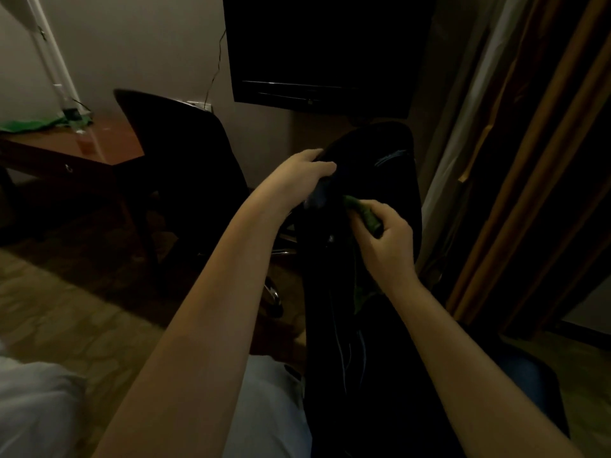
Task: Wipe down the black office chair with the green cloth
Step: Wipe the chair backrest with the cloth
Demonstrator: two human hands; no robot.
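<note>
Head view, dim light. The black office chair (393, 193) stands directly before the person, between a wooden desk (49, 143) and curtains (529, 160). The left hand (307, 170) grips the top edge of the chair's back. The right hand (386, 239) pinches the bunched green cloth (363, 214) against the dark surface. The cloth looks soft, light and easily wadded. The chair probably swivels, so its stiff top edge is the best place to brace it.

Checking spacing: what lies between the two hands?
Head view: black chair surface, plus the green cloth end the right hand grips; left hand grips the chair.
</note>
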